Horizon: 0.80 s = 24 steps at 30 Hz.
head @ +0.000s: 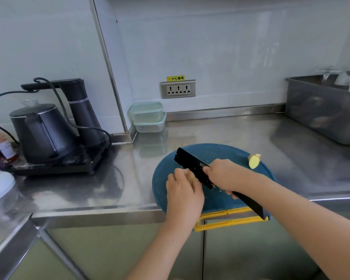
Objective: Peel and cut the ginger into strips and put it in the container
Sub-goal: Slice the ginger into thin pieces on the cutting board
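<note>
A round blue cutting board [216,154] with a yellow handle lies at the counter's front edge. My left hand [183,188] presses a pale piece of ginger [191,175] down on the board; the fingers hide most of it. My right hand [227,175] grips a black knife [190,161], whose blade stands against the ginger beside my left fingers. A second peeled ginger piece [254,160] lies apart at the board's right rim. Two stacked clear containers [148,117] with pale green lids sit in the back corner.
A black electric kettle [42,132] on its base with a water dispenser stands to the left. Sauce bottles [0,146] and a white lid are at the far left. A grey bin [323,110] with cups sits at the back right. A wall socket [178,88] is behind.
</note>
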Each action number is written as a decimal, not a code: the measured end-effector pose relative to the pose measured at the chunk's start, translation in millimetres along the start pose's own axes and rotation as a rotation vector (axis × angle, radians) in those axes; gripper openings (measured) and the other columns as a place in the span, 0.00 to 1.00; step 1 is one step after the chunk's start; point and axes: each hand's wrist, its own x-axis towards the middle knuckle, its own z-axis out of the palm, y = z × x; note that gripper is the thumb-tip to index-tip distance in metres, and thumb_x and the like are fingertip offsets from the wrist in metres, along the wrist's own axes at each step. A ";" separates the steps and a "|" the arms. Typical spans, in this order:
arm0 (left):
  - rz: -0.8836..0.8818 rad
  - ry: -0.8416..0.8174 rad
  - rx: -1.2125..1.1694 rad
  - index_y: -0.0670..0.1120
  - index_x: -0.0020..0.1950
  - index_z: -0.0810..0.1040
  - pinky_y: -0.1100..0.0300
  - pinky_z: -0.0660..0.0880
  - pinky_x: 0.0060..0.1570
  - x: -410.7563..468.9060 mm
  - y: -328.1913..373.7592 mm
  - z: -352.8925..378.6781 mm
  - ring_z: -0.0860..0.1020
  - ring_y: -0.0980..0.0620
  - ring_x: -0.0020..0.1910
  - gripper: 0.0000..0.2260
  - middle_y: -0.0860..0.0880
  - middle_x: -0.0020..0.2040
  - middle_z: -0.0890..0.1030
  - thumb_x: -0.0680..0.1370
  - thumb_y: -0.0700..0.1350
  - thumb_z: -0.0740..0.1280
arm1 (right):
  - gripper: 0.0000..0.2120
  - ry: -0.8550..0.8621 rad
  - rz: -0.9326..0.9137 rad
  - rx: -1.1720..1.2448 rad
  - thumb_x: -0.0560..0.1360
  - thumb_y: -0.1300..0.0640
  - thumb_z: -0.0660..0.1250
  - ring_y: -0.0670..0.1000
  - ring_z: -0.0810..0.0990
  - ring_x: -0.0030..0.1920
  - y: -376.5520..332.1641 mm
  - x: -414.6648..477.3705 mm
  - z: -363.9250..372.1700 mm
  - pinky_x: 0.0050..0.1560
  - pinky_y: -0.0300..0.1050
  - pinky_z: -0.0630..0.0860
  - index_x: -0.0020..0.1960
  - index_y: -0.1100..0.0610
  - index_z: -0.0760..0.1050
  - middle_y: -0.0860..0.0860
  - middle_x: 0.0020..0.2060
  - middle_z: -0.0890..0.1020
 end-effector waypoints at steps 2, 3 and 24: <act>-0.029 -0.084 0.019 0.47 0.60 0.66 0.60 0.66 0.53 4.1 1.8 -6.0 0.68 0.50 0.56 0.09 0.50 0.54 0.67 0.80 0.45 0.58 | 0.14 -0.023 0.025 -0.033 0.83 0.55 0.50 0.48 0.70 0.19 10.7 -5.1 -11.3 0.16 0.37 0.66 0.61 0.62 0.69 0.55 0.33 0.73; -0.045 -0.139 0.038 0.48 0.62 0.66 0.60 0.67 0.54 7.4 2.0 -9.9 0.68 0.50 0.57 0.10 0.50 0.56 0.67 0.80 0.45 0.57 | 0.15 -0.018 0.031 -0.022 0.83 0.53 0.51 0.49 0.70 0.20 16.0 -6.3 -16.5 0.17 0.37 0.68 0.59 0.62 0.70 0.55 0.31 0.73; 0.108 -0.056 0.015 0.53 0.57 0.70 0.59 0.73 0.47 4.6 -21.2 -13.0 0.75 0.55 0.45 0.10 0.54 0.49 0.72 0.77 0.52 0.63 | 0.17 -0.174 -0.136 0.405 0.78 0.64 0.62 0.47 0.65 0.21 51.4 -5.3 -47.5 0.22 0.40 0.66 0.63 0.50 0.66 0.50 0.25 0.70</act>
